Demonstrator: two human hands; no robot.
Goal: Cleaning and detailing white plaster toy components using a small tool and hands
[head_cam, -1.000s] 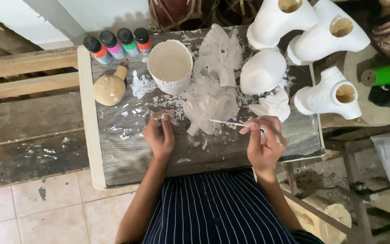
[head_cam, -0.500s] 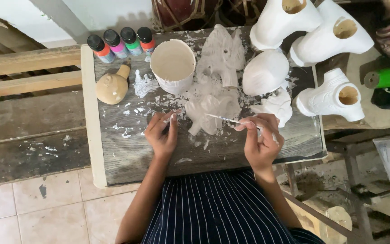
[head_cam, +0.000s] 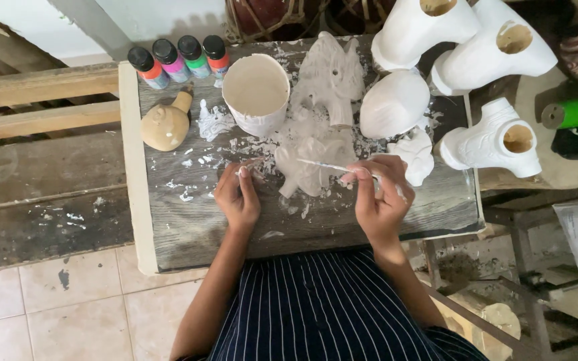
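Observation:
My right hand (head_cam: 377, 197) grips a thin paintbrush (head_cam: 326, 165) whose tip lies on a small white plaster figure (head_cam: 309, 167) on the grey wooden board (head_cam: 195, 220). My left hand (head_cam: 237, 197) rests on the board just left of that figure, fingers curled, fingertips touching near the figure's edge. A white cup (head_cam: 257, 93) full of white paint stands right behind my hands.
Several small paint bottles (head_cam: 178, 60) with coloured bodies line the board's back left. A tan gourd-shaped figurine (head_cam: 166, 124) lies on the left. White plaster figures (head_cam: 332, 73) and white vases (head_cam: 493, 137) crowd the back and right. A green tube (head_cam: 576, 112) lies far right.
The view has shifted slightly. My hands stay at the small white figure, with the brush tip moving a little over it.

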